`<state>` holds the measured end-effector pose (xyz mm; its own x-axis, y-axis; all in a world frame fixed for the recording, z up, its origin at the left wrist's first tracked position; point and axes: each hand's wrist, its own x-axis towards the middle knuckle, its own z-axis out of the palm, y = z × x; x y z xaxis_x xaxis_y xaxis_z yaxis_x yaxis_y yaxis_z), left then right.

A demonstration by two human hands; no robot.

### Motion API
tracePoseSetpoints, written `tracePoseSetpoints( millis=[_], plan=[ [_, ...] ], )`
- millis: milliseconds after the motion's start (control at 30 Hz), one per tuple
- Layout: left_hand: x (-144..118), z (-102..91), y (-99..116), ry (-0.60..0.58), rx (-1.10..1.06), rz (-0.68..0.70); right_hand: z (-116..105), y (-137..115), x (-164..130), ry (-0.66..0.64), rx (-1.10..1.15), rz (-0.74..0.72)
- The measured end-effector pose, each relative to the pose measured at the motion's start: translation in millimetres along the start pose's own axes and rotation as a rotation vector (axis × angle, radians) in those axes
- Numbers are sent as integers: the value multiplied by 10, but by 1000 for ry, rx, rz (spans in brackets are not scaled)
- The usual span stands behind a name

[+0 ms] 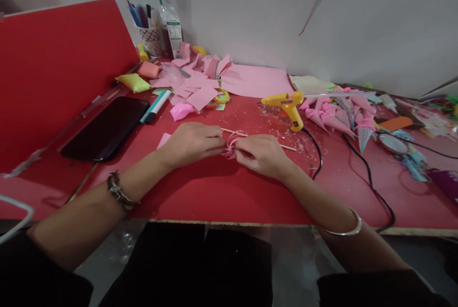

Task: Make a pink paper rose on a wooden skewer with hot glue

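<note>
We hold the pink curled strips (231, 146) between the fingertips of the left hand (196, 144) and the right hand (261, 154), in front of us at the middle of the red tabletop (214, 192). Both grips are narrow, thumb against fingers, pinching the bundle from either side; we cannot tell how far each fingertip reaches into it, nor whether the bundle touches the surface. For good control, we should pinch lightly, since thin strips like these probably crease under hard pressure. We should steady the bundle with one hand and adjust single strips with the other, so that the loops at the top stay round. A pale stick (289, 148) shows beyond the right hand; we should avoid snagging the strips on it. The yellow glue gun (291, 107) lies farther off; its tip should be treated as hot.
</note>
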<state>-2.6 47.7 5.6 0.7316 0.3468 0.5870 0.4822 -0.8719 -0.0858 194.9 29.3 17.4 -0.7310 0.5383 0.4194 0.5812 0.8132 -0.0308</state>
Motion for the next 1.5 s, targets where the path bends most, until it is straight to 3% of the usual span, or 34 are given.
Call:
tracePoseSetpoints(
  millis=[233,467,667,967,1267,1500],
  plan=[
    [21,14,-10,46,-416,-224,17,5,-16,58,187,146],
    [48,0,-12,37,-570,-346,-10,6,-24,130,288,243],
    [42,14,-27,76,-601,-365,11,11,-11,85,204,242],
    [54,20,-18,-54,-503,-303,13,-5,15,48,320,280],
    [31,28,-41,-43,-415,-254,1,3,33,-194,312,285],
    [33,25,-48,-93,-399,-234,-8,-13,41,-221,281,330]
  ],
)
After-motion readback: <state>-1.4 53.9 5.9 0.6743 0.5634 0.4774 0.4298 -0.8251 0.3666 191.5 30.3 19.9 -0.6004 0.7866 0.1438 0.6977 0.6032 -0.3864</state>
